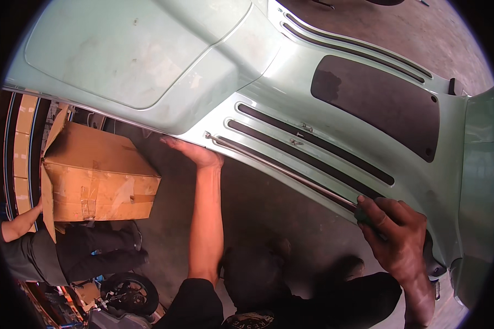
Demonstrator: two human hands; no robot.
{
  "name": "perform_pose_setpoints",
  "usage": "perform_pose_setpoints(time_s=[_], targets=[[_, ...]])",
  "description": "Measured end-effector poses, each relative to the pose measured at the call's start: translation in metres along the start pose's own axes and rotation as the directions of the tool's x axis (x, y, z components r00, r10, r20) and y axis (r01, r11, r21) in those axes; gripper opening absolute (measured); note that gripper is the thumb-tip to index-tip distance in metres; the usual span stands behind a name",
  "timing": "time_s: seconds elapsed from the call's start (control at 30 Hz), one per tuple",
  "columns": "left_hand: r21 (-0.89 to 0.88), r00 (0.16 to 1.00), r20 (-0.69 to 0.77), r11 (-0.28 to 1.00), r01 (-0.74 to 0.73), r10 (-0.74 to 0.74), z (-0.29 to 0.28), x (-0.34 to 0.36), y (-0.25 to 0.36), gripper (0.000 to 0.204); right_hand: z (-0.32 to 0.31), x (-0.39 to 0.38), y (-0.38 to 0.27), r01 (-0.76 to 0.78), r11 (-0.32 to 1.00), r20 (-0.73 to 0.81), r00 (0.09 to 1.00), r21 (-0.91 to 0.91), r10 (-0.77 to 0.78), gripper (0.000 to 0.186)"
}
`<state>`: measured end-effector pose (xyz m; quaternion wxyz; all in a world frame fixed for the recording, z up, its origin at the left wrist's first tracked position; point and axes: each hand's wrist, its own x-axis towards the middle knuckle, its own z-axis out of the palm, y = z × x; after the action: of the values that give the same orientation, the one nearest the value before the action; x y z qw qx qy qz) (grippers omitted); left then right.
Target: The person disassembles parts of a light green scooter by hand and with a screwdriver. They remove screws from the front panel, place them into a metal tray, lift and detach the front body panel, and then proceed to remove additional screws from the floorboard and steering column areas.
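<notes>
My right hand (398, 233) is closed around the dark green handle of a long screwdriver (280, 167). Its metal shaft runs leftward along the outer black strip of a pale green scooter footboard (335, 131). The shaft's far end meets a small metal fastener (207, 135) at the strip's left end. Beneath the body edge by that fastener, my left hand (197, 153) reaches up with fingers stretched out, partly hidden under the panel. A few loose screws (299, 135) lie on and between the black strips.
A large cardboard box (104, 181) is at the left, with another person's arm (22, 223) against its flap. Taped cartons (24, 142) are stacked behind it. A black wheel (129, 293) shows at the lower left. The scooter's dark floor panel (379, 104) lies beyond the strips.
</notes>
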<state>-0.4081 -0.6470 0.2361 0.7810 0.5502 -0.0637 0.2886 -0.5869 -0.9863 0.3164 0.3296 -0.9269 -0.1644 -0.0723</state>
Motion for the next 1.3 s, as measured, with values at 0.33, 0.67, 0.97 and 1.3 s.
perform_pose_setpoints(time_s=[0.33,0.67,0.97,1.3], targets=[[-0.157,0.980,-0.142,0.981,0.113,-0.136,0.014,-0.002,0.005,0.085,-0.031,0.025,0.017,-0.551,0.636,0.489,0.821,0.541,0.295,0.048],[-0.172,0.986,-0.079,0.976,0.131,-0.146,-0.007,-0.005,-0.006,0.077,-0.025,0.018,-0.007,-0.754,0.286,0.523,0.629,0.592,0.575,0.035],[-0.171,0.981,-0.119,0.976,0.134,-0.155,-0.009,-0.006,-0.016,0.080,-0.007,0.007,0.008,-0.188,0.916,0.139,0.979,0.355,0.147,0.030],[-0.182,0.974,-0.116,0.968,0.170,-0.193,-0.034,-0.015,-0.045,0.086,-0.012,0.010,0.002,-0.311,0.837,0.187,0.949,0.450,0.253,0.035]])
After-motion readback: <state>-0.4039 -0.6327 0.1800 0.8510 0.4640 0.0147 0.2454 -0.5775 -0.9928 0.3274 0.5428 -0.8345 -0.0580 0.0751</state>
